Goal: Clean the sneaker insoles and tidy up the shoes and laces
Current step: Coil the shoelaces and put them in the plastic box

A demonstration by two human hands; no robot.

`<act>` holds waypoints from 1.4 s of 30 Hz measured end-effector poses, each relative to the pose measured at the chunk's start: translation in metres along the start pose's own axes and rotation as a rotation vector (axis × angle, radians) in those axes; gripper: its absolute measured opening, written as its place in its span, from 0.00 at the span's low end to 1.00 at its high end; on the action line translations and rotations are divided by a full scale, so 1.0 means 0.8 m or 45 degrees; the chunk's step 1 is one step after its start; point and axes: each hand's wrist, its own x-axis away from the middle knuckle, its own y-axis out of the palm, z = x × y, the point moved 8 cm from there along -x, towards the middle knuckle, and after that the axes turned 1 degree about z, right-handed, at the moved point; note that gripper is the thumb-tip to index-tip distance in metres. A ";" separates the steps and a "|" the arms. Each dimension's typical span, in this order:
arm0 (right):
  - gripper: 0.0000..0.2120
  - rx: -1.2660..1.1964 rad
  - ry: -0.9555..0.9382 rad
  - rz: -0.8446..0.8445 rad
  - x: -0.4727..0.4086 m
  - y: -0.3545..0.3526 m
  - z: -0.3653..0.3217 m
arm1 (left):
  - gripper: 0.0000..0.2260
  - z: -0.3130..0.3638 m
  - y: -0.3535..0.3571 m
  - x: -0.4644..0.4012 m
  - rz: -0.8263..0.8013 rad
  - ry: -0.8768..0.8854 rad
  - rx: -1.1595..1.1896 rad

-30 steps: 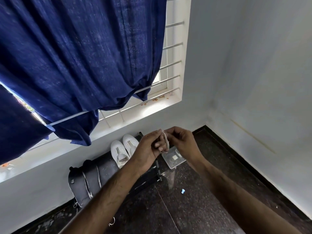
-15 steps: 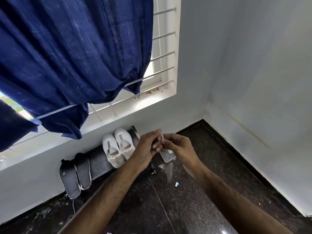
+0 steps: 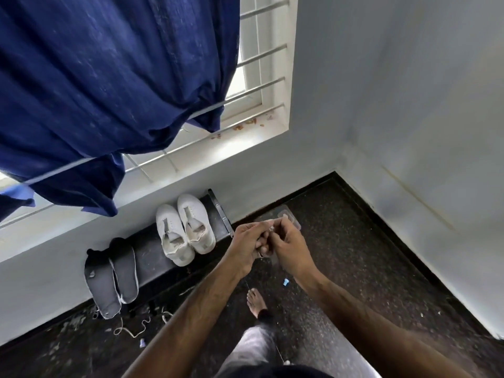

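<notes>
Head view gives us a corner of a room: a dark speckled stone floor (image 3: pixel 341 255) meets pale walls (image 3: pixel 409 91), with a black skirting band along the base. We see a low black ledge (image 3: pixel 152 255) running under a barred window (image 3: pixel 259 85), and a deep blue curtain (image 3: pixel 109 77) bunched over the bars. A pair of white sneakers (image 3: pixel 185 233) stands on that ledge, side by side and touching, toes toward the wall. To their left, two dark insoles (image 3: pixel 114 276) lean on the ledge, their lower ends on the floor. A loose white lace (image 3: pixel 131 330) curls on the floor just below them, among scattered bits of debris. A small blue scrap (image 3: pixel 285 281) lies near a bare foot (image 3: pixel 255 301).

Our hands meet in front of us, above the floor to the right of the sneakers. Our left hand (image 3: pixel 245 246) has its fingers curled around a thin white lace (image 3: pixel 270 229), and our right hand (image 3: pixel 289 246) pinches the same lace at its top. A clear flat plastic piece (image 3: pixel 289 214) lies on the floor behind our fingers.
</notes>
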 end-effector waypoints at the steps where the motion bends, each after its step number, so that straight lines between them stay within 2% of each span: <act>1: 0.05 0.056 0.013 -0.008 -0.012 0.003 0.009 | 0.17 -0.005 -0.002 -0.015 0.025 -0.016 -0.027; 4: 0.07 0.244 0.015 -0.043 -0.052 0.009 0.030 | 0.16 -0.024 -0.015 -0.066 0.127 -0.065 -0.088; 7: 0.06 0.307 0.106 -0.035 -0.098 0.006 0.064 | 0.14 -0.049 -0.026 -0.124 0.187 -0.084 -0.119; 11: 0.06 0.292 0.246 0.077 -0.167 -0.014 0.130 | 0.12 -0.095 -0.019 -0.215 0.111 -0.162 -0.104; 15: 0.06 0.236 0.407 0.149 -0.242 -0.032 0.216 | 0.10 -0.145 0.000 -0.303 0.071 -0.304 -0.090; 19: 0.05 0.229 0.435 0.080 -0.325 -0.031 0.314 | 0.11 -0.209 -0.013 -0.407 0.159 -0.369 -0.163; 23: 0.06 0.198 0.528 0.049 -0.411 -0.031 0.452 | 0.12 -0.305 -0.026 -0.521 0.174 -0.460 -0.152; 27: 0.08 0.162 0.560 0.015 -0.499 -0.027 0.592 | 0.12 -0.419 -0.065 -0.636 0.325 -0.448 -0.356; 31: 0.07 0.166 0.538 -0.029 -0.575 -0.013 0.709 | 0.11 -0.516 -0.104 -0.732 0.464 -0.444 -0.428; 34: 0.08 0.167 0.508 -0.091 -0.622 0.002 0.777 | 0.07 -0.560 -0.126 -0.794 0.513 -0.385 -0.601; 42: 0.08 0.239 0.461 -0.156 -0.697 0.050 0.895 | 0.11 -0.624 -0.180 -0.893 0.522 -0.307 -1.034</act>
